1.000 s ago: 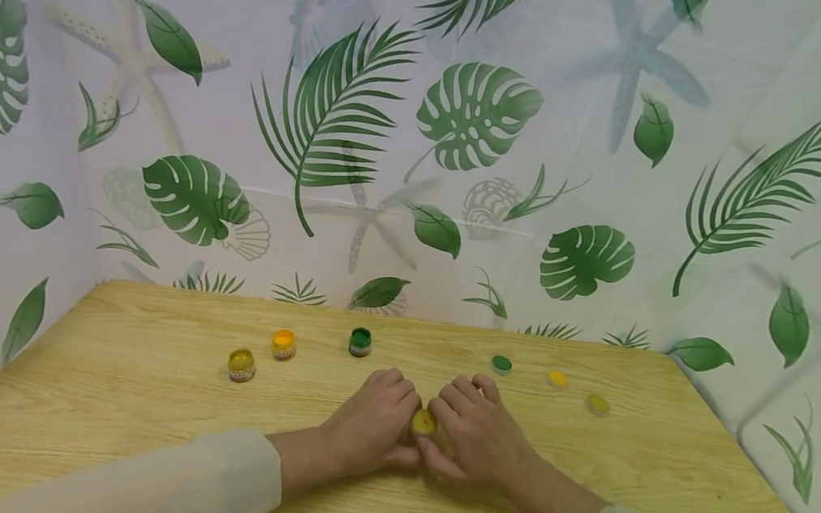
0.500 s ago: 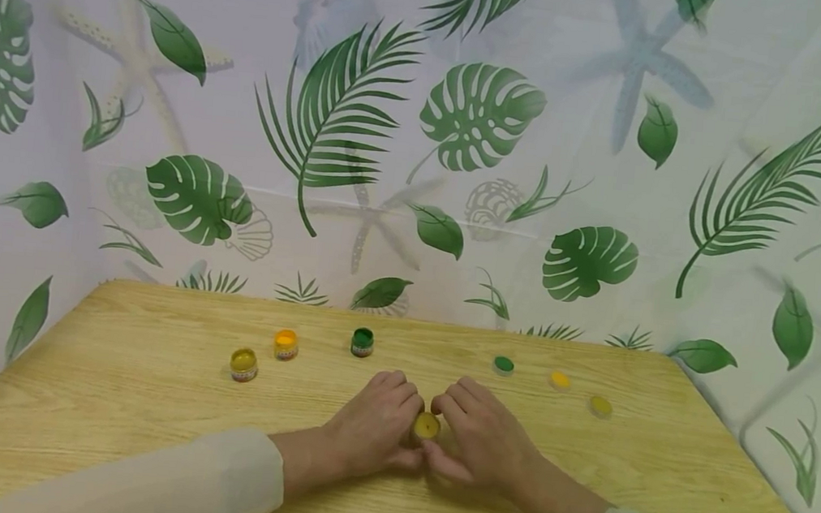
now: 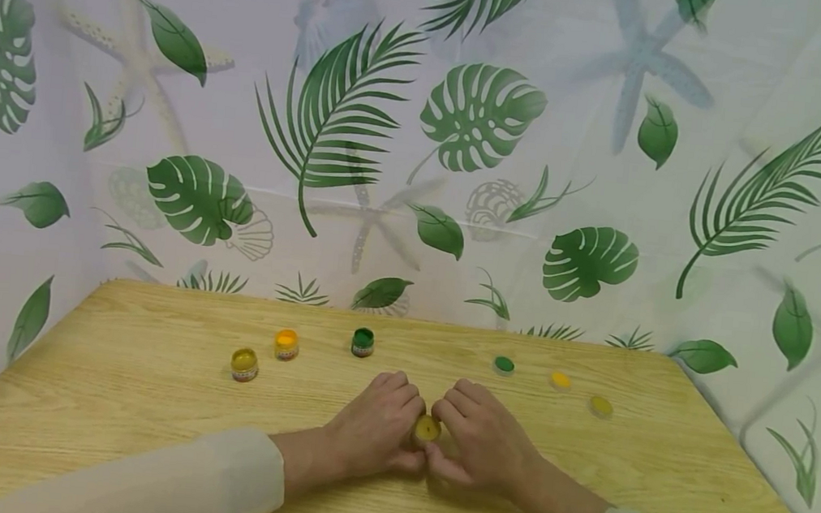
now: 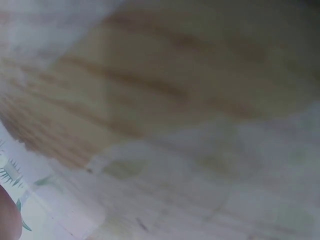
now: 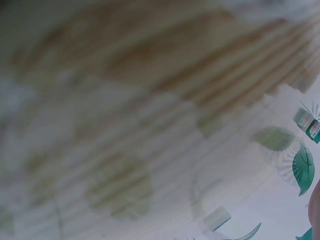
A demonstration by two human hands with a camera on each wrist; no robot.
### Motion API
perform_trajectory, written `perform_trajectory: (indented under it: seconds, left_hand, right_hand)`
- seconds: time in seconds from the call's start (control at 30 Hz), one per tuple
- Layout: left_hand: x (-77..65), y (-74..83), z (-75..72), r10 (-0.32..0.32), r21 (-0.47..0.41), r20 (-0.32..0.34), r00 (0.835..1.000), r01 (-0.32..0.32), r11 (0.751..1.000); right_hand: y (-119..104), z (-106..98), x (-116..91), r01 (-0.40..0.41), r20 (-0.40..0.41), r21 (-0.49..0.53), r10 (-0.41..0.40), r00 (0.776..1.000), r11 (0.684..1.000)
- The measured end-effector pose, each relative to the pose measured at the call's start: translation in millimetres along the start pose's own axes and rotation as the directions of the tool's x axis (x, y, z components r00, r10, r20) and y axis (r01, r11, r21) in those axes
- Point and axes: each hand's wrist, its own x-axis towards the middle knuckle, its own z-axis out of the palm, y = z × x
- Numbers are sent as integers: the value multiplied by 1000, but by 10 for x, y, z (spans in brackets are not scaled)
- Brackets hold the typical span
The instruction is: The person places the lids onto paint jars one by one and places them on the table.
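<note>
In the head view, a small round jar (image 3: 428, 428) with a dull yellow top sits between my two hands near the middle of the table. From its left side my left hand (image 3: 377, 423) grips it with bent fingers. My right hand (image 3: 480, 438) holds the opposite side, its thumb beneath the near edge. The fingers hide most of the jar's wall. Both wrist views are mostly blurred; just a sliver of my left hand (image 4: 7, 217) and of my right hand (image 5: 315, 207) appears at their edges.
Beyond my left hand stand open paint jars: ochre (image 3: 244, 366), orange-yellow (image 3: 286, 346) and dark green (image 3: 362, 343). Round lids, green (image 3: 503, 366), yellow (image 3: 559, 381) and ochre (image 3: 600, 407), lie beyond my right hand. A leaf-printed cloth (image 3: 393, 125) rises behind the wooden table (image 3: 149, 397).
My right hand's fingers have shifted on the jar; a finger that stuck up a second ago is now bent down. My left hand keeps its hold, and the other jars and lids have stayed put.
</note>
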Motion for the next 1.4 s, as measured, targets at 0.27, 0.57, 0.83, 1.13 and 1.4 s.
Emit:
perform_trajectory:
  seconds: [0.27, 0.57, 0.83, 1.13, 1.4]
  left_hand:
    - [-4, -11, 3, 2, -12, 0, 1000, -2, 1000]
    - [-7, -53, -6, -7, -43, -17, 1000, 6, 999]
    - [-19, -63, 28, -2, -48, -9, 1000, 1, 999]
    - [-28, -25, 38, -2, -38, 86, 996, 5, 999]
    - [8, -10, 21, -24, -47, 125, 992, 30, 998]
  right_hand:
    - [-15, -13, -4, -61, 24, 28, 60, 998, 998]
    - [-10, -7, -2, -77, 28, 13, 77, 997, 997]
    - [-6, 21, -11, -18, 8, -10, 18, 1000, 1000]
    - [-34, 60, -41, -24, 44, 6, 23, 999, 1000]
    - [-39, 23, -20, -26, 103, -27, 28, 994, 999]
